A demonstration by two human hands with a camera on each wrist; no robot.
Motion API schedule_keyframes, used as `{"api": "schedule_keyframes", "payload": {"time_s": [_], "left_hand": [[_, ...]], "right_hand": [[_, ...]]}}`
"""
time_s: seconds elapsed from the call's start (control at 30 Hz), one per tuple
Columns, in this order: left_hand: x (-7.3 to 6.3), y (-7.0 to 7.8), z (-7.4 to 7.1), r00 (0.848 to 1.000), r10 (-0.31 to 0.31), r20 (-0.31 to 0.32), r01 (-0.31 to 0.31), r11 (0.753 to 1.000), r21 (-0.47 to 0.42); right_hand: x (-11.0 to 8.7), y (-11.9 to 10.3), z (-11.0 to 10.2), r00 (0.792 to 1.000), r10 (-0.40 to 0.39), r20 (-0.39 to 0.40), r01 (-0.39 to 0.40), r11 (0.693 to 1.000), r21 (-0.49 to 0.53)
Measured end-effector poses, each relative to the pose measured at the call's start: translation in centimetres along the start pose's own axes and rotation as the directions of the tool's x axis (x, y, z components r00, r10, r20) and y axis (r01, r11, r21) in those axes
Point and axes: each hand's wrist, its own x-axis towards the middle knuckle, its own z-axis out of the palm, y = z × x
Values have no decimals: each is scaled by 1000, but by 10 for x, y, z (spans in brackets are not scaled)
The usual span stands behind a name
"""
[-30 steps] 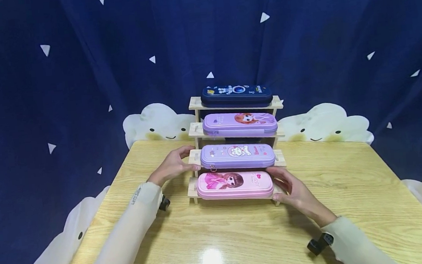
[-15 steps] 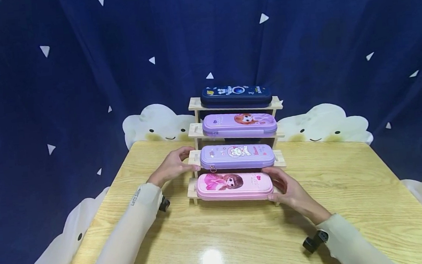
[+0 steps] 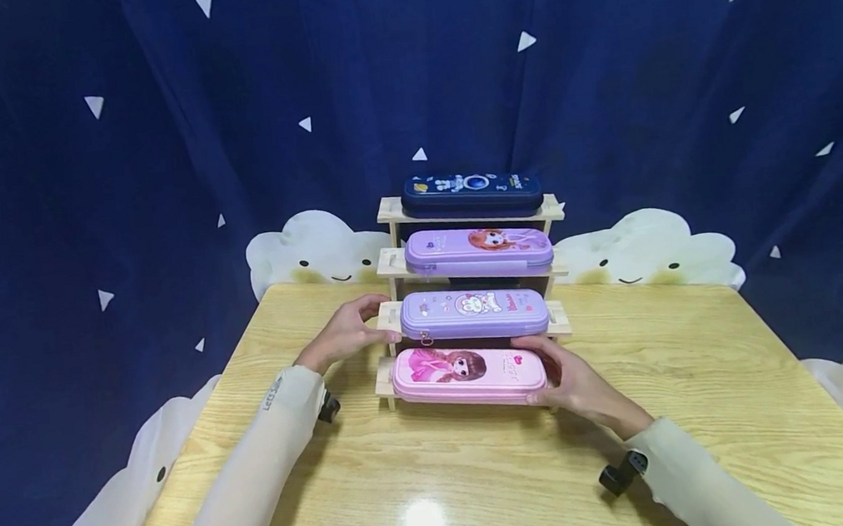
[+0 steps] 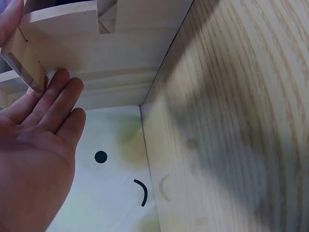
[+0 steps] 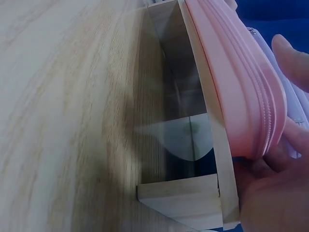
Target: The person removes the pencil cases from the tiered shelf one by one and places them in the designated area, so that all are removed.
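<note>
My left hand [image 3: 345, 334] pinches the left end of a tier of the stepped wooden rack [image 3: 389, 317], thumb on top and fingers below. In the left wrist view, those fingers [image 4: 63, 108] lie beneath the board. On the lowest tier is a pink pencil case [image 3: 469, 374] with a girl printed on it. My right hand [image 3: 584, 386] grips its right end, index finger behind and thumb in front. The right wrist view shows the zipped side of the pink pencil case [image 5: 236, 82]; the thumb's contact there is unclear.
Higher tiers carry a lilac case with a rabbit [image 3: 474, 313], a purple case with a red-haired girl [image 3: 478, 251] and a navy astronaut case [image 3: 472, 196]. The rack stands on a wooden table [image 3: 703, 389] before a dark blue curtain [image 3: 404, 64].
My right hand has slid left, further over the right end of the pink pencil case. The left hand stays on the rack, and the other cases keep their places.
</note>
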Motion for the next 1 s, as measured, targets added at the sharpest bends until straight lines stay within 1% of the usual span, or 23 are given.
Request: {"api": "schedule_keyframes", "payload": {"time_s": [0.1,0.33,0.6,0.8,1.0], "left_hand": [[0,0,0,1000,-7,0,7,1000,17],[0,0,0,1000,-8,4,8,1000,21],[0,0,0,1000,-14,3,14,1000,19],[0,0,0,1000,-5,-5,5,1000,18],[0,1,0,1000,0,4,0,1000,21]], "right_hand": [[3,-2,1,1000,10,12,-9,998,-67],[9,-4,4,999,11,35,-6,989,-145],[12,-9,9,998,25,54,-14,982,-188],[12,-11,13,998,-12,58,24,978,-209],[10,-11,17,998,-40,46,49,971,-234]]}}
